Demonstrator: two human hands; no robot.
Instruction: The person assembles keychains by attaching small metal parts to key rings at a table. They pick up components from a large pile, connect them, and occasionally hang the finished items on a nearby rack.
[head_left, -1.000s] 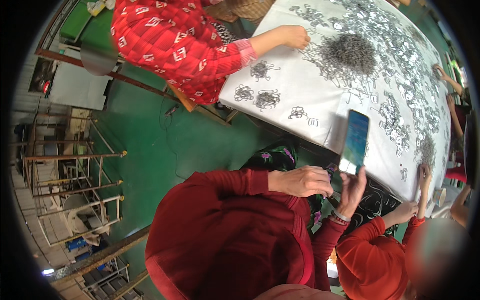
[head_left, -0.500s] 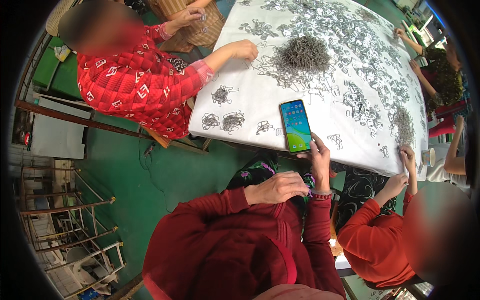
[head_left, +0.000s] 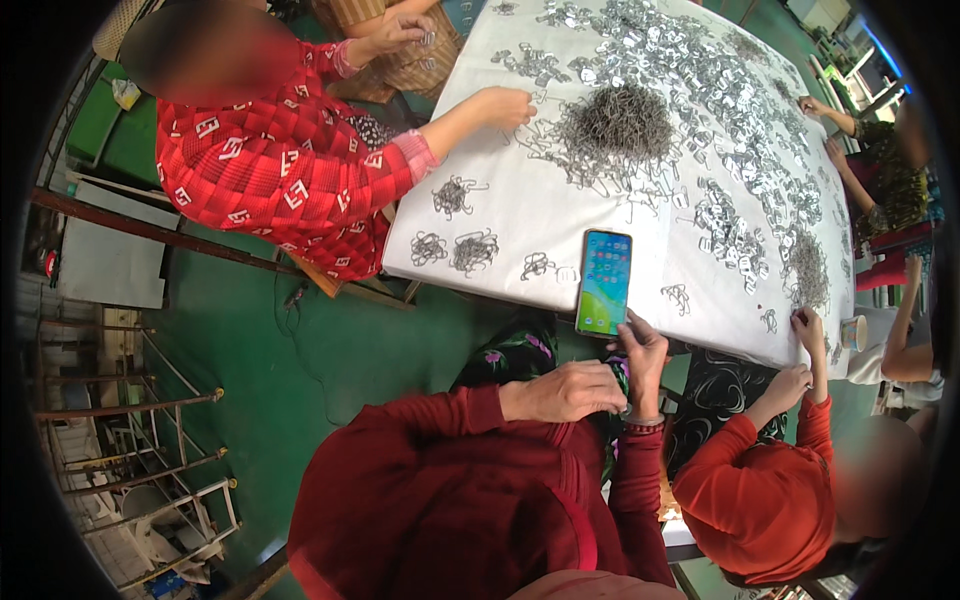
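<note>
My right hand (head_left: pixel 645 358) grips the lower right corner of a smartphone (head_left: pixel 605 283) with a lit blue and green screen. The phone's bottom end sticks out past the near table edge. My left hand (head_left: pixel 572 391) is closed, knuckles up, over my lap beside my right wrist; what its fingers hold, if anything, is hidden. A beaded red bracelet (head_left: pixel 643 427) circles my right wrist. Small piles of bent wire hooks (head_left: pixel 475 251) lie left of the phone, and another little pile (head_left: pixel 676 297) lies to its right.
The white-covered table (head_left: pixel 480 150) bears a big heap of wire hooks (head_left: pixel 620 122) and many flat metal buckles (head_left: pixel 725 230). Co-workers sit at left in a red patterned jacket (head_left: pixel 270 180), at right in orange (head_left: pixel 755 490), and at far right. A paper cup (head_left: pixel 853 332) stands by the right edge.
The phone has turned more upright and come slightly nearer, with my right hand at its corner. My left hand stays closed by the right wrist. The view has shifted slightly.
</note>
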